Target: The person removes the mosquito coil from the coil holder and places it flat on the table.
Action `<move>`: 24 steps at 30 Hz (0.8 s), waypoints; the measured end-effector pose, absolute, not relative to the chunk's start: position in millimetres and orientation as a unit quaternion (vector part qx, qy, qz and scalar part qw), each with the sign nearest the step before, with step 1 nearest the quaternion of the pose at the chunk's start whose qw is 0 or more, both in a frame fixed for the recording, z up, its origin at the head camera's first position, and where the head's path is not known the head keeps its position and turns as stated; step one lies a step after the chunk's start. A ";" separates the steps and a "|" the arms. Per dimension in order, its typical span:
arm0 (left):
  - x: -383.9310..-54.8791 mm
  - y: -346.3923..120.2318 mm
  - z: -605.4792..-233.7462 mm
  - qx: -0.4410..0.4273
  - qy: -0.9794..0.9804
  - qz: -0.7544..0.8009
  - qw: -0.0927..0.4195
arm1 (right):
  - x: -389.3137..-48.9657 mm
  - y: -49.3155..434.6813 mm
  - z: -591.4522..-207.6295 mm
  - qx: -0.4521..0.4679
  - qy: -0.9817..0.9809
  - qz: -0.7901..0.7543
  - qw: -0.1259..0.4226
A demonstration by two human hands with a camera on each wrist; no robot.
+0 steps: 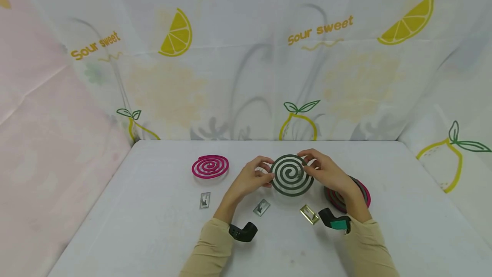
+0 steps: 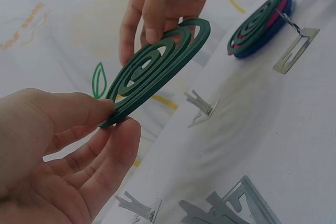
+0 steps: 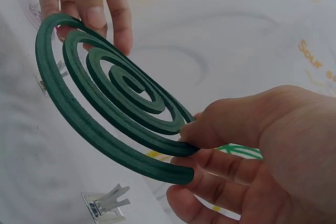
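Both hands hold a dark green mosquito coil (image 1: 291, 194) raised above the white table. My left hand (image 1: 250, 178) pinches its left edge, thumb on the upper face and fingers beneath, as the left wrist view shows. On the opposite side my right hand (image 1: 323, 170) grips the rim between thumb and fingers, close to the coil's blunt outer end (image 3: 182, 176). Below the coil, a small metal coil stand (image 2: 202, 113) with upright prongs stands on the table. Nearer the front lie a silver stand (image 1: 262, 207) and a gold-coloured stand (image 1: 309, 214).
A pink coil (image 1: 209, 177) sits at the back left, with another silver stand (image 1: 205, 200) in front of it. Under the right forearm is a stack of coils (image 2: 262, 24) in green, pink and blue. A printed cloth (image 1: 246, 76) hangs behind the table.
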State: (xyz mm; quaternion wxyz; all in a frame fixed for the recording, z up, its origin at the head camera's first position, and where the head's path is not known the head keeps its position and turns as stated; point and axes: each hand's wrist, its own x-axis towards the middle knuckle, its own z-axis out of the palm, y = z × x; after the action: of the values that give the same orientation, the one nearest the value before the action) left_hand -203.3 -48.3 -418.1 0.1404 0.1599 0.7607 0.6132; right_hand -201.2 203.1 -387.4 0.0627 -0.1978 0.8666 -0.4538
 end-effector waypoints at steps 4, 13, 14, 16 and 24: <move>-203.5 -43.4 -419.3 0.161 0.758 0.615 0.141 | -201.0 208.0 -387.9 -0.194 0.869 -0.451 0.056; -202.2 -34.7 -421.0 0.171 0.746 0.627 0.145 | -199.3 218.2 -386.7 -0.189 0.876 -0.442 0.044; -202.3 -33.6 -421.3 0.171 0.744 0.629 0.144 | -199.0 219.1 -386.4 -0.188 0.877 -0.441 0.044; -203.1 -31.4 -422.5 0.173 0.742 0.632 0.142 | -198.7 220.9 -385.8 -0.186 0.878 -0.438 0.043; -202.7 -23.3 -424.0 0.180 0.741 0.633 0.134 | -198.1 227.9 -384.7 -0.177 0.883 -0.433 0.035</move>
State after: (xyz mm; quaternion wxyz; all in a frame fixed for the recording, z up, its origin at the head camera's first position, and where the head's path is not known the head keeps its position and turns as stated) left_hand -202.7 -23.3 -424.0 0.1344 0.1797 0.7413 0.6325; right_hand -198.1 227.9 -384.7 0.0351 -0.1770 0.8833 -0.4327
